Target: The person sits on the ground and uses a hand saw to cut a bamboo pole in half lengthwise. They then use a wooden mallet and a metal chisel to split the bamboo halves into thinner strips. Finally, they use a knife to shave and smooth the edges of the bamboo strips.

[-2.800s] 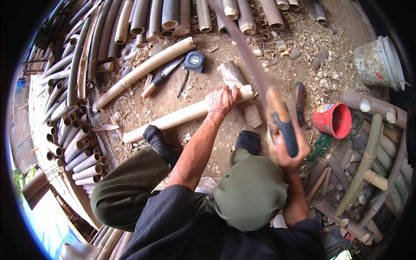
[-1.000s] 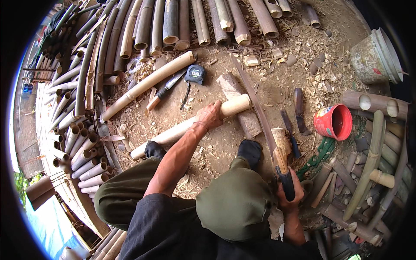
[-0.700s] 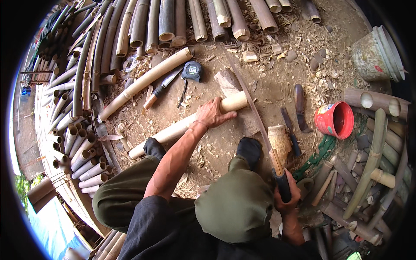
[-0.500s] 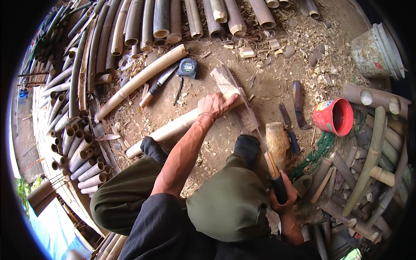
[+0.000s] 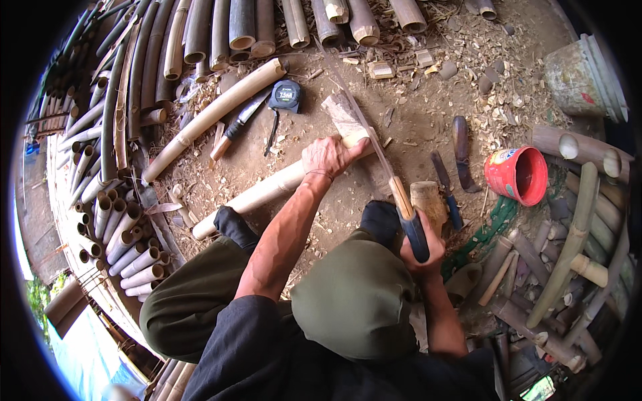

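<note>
Black-handled, the saw (image 5: 388,166) is clasped in the right hand (image 5: 428,252); beyond, the left hand (image 5: 326,158) clamps the bamboo pole (image 5: 262,194) on a wood block (image 5: 342,115). Sawing the pole's end seems the step; the next stroke wants it steady.

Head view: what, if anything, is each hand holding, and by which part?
Right hand: the saw, by its black handle. Left hand: the pale bamboo pole, from above, near its right-hand end.

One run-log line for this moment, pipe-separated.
left hand: gripping pale round bamboo pole | right hand: holding long black-handled saw | blade: at pole's right end | pole: across brown wooden block
</note>
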The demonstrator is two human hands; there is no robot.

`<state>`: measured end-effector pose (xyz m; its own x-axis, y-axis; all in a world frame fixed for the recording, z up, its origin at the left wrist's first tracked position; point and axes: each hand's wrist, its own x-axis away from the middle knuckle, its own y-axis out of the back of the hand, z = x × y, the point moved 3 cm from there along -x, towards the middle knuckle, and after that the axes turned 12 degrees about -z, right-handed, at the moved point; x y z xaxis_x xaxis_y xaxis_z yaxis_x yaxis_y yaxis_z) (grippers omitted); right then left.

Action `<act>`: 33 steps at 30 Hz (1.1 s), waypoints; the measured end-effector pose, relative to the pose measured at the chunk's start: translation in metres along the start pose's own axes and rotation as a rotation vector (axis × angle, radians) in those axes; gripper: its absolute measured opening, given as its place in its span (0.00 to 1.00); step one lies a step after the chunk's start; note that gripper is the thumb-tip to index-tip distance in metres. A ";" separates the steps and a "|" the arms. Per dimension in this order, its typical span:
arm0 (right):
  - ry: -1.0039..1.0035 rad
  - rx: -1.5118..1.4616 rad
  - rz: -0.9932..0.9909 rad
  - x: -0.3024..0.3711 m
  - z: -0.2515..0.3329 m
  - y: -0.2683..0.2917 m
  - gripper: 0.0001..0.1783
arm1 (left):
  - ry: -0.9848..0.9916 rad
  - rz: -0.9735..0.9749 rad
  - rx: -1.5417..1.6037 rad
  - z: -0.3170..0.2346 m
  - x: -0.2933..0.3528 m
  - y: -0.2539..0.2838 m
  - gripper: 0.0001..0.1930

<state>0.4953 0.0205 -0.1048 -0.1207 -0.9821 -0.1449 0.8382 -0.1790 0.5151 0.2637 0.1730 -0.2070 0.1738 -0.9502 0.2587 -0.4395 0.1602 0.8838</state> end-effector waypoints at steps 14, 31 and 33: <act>-0.057 -0.002 0.006 0.001 -0.001 -0.024 0.31 | -0.033 -0.049 -0.016 0.011 0.006 -0.001 0.36; -0.111 -0.022 0.018 0.097 -0.001 0.051 0.33 | -0.154 0.096 -0.081 0.024 0.005 -0.008 0.24; -0.112 0.221 0.173 0.131 0.018 0.096 0.34 | -0.141 0.054 -0.091 0.027 0.007 -0.008 0.23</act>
<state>0.5502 -0.1266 -0.0596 -0.0542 -0.9973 0.0491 0.7167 -0.0046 0.6974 0.2443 0.1582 -0.2232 0.0240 -0.9666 0.2550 -0.3619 0.2294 0.9036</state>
